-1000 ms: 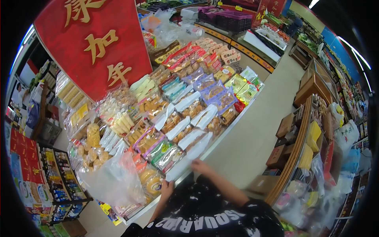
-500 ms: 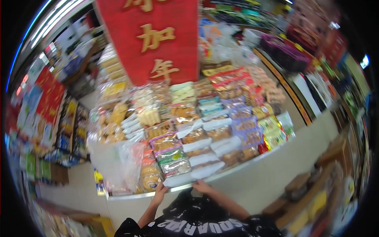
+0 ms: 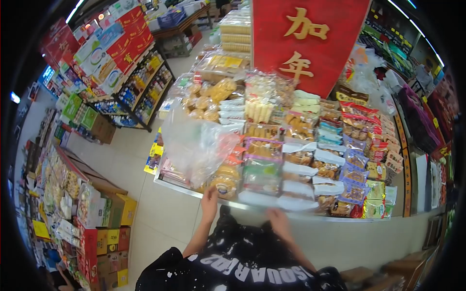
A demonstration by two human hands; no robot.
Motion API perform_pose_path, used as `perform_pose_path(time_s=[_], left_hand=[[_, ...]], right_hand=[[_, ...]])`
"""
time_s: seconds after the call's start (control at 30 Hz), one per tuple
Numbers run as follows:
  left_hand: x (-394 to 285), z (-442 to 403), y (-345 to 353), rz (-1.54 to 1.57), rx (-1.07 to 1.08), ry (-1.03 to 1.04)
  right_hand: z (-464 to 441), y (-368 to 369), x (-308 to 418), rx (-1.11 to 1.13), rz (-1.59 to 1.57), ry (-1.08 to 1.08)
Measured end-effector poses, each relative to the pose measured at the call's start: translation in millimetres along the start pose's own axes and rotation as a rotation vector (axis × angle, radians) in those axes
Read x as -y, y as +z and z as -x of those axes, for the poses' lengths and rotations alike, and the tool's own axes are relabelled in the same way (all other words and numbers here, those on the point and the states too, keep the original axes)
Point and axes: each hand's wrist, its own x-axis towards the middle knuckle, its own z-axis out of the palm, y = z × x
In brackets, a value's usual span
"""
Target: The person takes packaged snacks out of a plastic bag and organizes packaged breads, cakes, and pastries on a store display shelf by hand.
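My left hand [image 3: 209,201] is at the metal front edge [image 3: 194,192] of the display, fingers stretched out beside a clear packet of round baked goods [image 3: 225,180]; whether it touches the packet is unclear. My right hand [image 3: 278,221] is just below the edge, under the white-banded packets [image 3: 296,189], its fingers smeared by motion. Between the hands lies a pale packet [image 3: 258,198] at the front. Behind it is a green-and-brown packet [image 3: 262,170], also blurred. A crumpled clear plastic bag [image 3: 194,140] covers goods to the left.
A red sign with gold characters [image 3: 310,48] stands over the packaged snacks. Shelves of bottles [image 3: 141,89] stand at the back left. Stacked cartons [image 3: 109,242] are at the lower left, across the tiled floor [image 3: 160,233]. A purple crate [image 3: 418,116] sits at the right.
The view has swung left, so the display appears farther right. My left hand has moved from the pale front packet towards the round baked goods; my right hand has drawn back slightly.
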Motion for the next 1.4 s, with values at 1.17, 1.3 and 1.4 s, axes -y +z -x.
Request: perform_pose_path(time_s=[1.17, 1.3, 1.4], left_hand=[[-194, -74, -92, -0.664, 0.358, 0.829], [-178, -76, -75, -0.545, 0.371, 0.763], [-149, -93, -72, -0.426, 0.341, 0.824]], right_hand=[[-89, 111, 236, -0.111, -0.756, -0.393], [-76, 91, 252, 0.137, -0.866, -0.502], [-58, 75, 258, 0.156, -0.863, -0.541]])
